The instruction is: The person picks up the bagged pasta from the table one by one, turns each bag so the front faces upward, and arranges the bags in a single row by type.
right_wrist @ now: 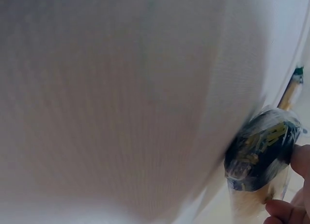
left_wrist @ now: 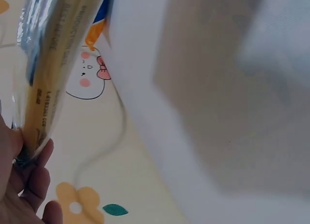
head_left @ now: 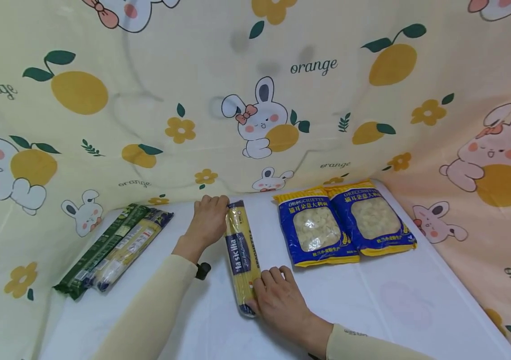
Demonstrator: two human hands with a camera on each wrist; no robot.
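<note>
A long clear pack of spaghetti (head_left: pixel 240 252) with a dark blue label lies lengthwise in the middle of the white-covered table. At its far end, my left hand (head_left: pixel 206 222) grips the wrapper; in the left wrist view, the thumb and fingers (left_wrist: pixel 42 161) pinch that end. My right hand (head_left: pixel 282 302) holds the near end from the right side. In the right wrist view, thumb and fingertips (right_wrist: pixel 286 212) are around the pack's dark end (right_wrist: pixel 261 151). Most of the right palm is hidden there.
Two blue and yellow bags of orecchiette, a left one (head_left: pixel 317 230) and a right one (head_left: pixel 374 220), lie side by side at the right. A green pack (head_left: pixel 106 250) and a yellow pasta pack (head_left: pixel 129 250) lie slanted at the left. A patterned curtain (head_left: pixel 210 65) hangs behind the table.
</note>
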